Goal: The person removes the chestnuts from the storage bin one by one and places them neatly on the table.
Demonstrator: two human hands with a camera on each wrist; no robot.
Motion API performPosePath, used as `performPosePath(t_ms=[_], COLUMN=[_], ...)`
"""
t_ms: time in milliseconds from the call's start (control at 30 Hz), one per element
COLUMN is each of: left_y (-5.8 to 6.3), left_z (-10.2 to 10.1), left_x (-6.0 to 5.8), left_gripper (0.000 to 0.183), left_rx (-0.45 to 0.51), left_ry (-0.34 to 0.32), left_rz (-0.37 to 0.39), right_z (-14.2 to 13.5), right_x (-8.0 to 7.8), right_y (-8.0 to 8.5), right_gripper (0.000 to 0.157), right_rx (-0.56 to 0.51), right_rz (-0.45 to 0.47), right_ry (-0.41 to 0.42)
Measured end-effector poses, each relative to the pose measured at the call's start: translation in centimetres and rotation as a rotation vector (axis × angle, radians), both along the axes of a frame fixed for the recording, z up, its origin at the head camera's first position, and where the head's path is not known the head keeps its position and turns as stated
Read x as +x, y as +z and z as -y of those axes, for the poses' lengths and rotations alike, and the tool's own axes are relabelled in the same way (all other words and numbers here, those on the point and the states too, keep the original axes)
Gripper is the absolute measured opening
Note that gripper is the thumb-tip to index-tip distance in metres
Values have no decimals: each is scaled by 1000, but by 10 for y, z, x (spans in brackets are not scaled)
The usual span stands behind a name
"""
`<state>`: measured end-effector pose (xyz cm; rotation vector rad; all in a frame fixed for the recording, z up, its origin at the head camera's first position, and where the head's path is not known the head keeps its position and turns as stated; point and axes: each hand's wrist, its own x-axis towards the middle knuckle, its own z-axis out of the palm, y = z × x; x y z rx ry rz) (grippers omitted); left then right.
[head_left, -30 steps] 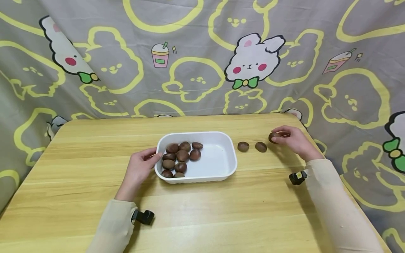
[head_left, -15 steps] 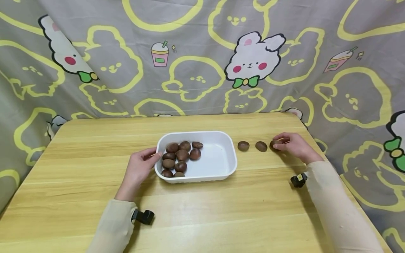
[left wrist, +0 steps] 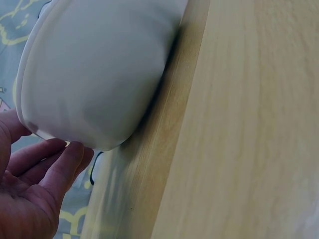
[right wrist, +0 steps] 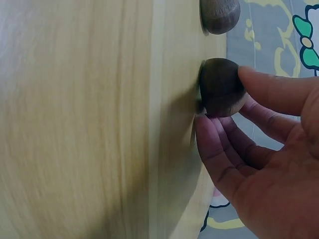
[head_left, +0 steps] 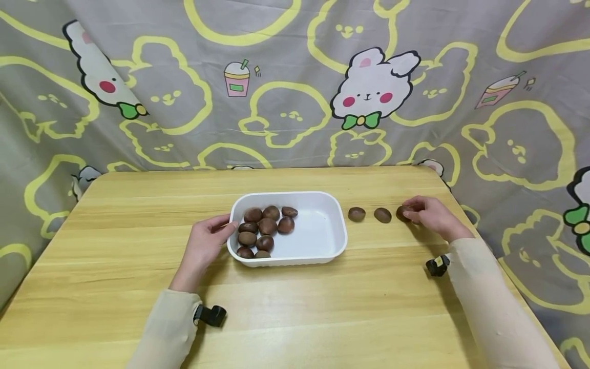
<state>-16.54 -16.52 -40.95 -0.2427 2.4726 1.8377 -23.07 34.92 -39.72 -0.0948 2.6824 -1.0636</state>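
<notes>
My left hand [head_left: 205,245] grips the left end of a white plastic tray [head_left: 318,256], thumb over the rim and fingers against the outer wall in the left wrist view. Several brown chestnuts [head_left: 267,226] lie in the tray's left half. To the right of the tray, two chestnuts rest on the table, a nearer-in one [head_left: 357,214] and a middle one [head_left: 382,214]. At the end of that row my right hand [head_left: 433,215] holds a third chestnut [right wrist: 219,87] between thumb and fingers, down at the tabletop.
The wooden table [head_left: 295,318] runs under everything. Behind it and at the sides hangs a grey curtain [head_left: 286,61] printed with cartoon animals. A black camera [head_left: 211,315] is strapped to the left wrist and another black camera [head_left: 438,265] to the right.
My right hand has lowered the third chestnut to the table, in line with the other two. The left hand and the tray have stayed in place.
</notes>
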Motion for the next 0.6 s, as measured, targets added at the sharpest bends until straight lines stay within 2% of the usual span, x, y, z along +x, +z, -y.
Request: performPosePath(t_ms=[300, 600], left_y=[0, -3], left_z=[0, 1], left_x=[0, -1], left_gripper=[42, 41], left_rx=[-32, -2], left_ry=[7, 1], left_rz=[1, -6], right_z=[-2, -3], right_x=[-2, 2], right_y=[-1, -3], right_gripper=[38, 47], right_rx=[-11, -17], right_rz=[8, 11], right_ry=[14, -6])
